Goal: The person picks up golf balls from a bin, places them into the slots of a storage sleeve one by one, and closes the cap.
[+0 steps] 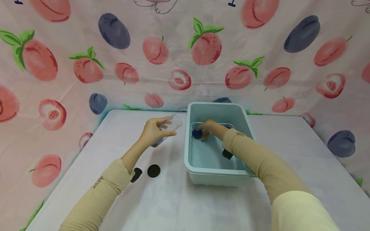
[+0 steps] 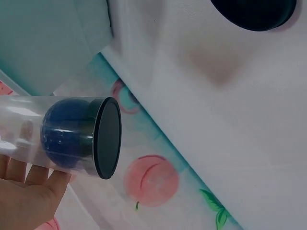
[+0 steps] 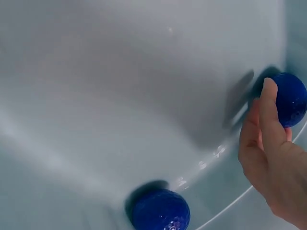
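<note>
My left hand (image 1: 152,131) grips a clear plastic tube (image 1: 174,122) with its fingers and thumb around the side, and the tube tilts toward the bin. In the left wrist view a blue ball (image 2: 68,133) lies inside the tube against its black end cap (image 2: 109,139). My right hand (image 1: 210,127) reaches down into the pale blue bin (image 1: 221,172). Its fingertips are curled at a blue ball (image 3: 290,99) by the bin's wall. A second blue ball (image 3: 161,211) sits farther along the bin floor.
A round black lid (image 1: 154,170) lies flat on the white table (image 1: 173,205), left of the bin. Black wrist cameras are strapped under both forearms. A fruit-print cloth (image 1: 179,41) hangs behind and beside the table.
</note>
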Action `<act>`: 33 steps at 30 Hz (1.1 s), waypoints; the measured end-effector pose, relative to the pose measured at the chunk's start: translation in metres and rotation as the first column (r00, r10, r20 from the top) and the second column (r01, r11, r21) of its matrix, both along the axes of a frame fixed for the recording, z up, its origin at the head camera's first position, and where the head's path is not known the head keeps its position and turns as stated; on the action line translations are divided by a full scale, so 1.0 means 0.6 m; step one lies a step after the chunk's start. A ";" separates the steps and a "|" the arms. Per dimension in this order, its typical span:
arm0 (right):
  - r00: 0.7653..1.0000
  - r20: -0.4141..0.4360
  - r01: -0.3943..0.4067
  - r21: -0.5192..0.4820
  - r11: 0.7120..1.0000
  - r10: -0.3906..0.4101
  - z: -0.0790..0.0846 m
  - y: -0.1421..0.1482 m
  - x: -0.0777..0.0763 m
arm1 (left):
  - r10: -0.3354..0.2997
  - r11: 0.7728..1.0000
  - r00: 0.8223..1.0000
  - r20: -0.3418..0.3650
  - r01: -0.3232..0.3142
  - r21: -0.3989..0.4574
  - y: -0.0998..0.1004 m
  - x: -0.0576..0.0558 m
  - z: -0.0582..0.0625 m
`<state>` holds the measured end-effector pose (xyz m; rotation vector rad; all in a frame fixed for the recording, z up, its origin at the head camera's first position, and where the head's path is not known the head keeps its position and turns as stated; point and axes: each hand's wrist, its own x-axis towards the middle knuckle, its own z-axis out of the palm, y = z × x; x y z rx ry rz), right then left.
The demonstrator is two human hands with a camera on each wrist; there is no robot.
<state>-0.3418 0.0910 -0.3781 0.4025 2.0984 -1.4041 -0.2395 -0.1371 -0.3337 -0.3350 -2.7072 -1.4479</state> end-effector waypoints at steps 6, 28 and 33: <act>1.000 0.014 0.003 0.006 1.000 -0.003 0.038 -0.025 0.049 | -0.003 1.000 1.000 -0.003 0.003 -0.004 0.001 0.000 -0.002; 0.990 -0.040 -0.135 -0.068 0.988 0.133 0.002 0.022 -0.002 | -0.015 1.000 1.000 0.020 0.015 -0.009 0.000 -0.002 -0.014; 0.991 -0.064 -0.116 -0.030 0.993 0.114 0.033 0.029 0.018 | -0.019 1.000 1.000 0.017 0.019 -0.012 -0.001 -0.007 -0.017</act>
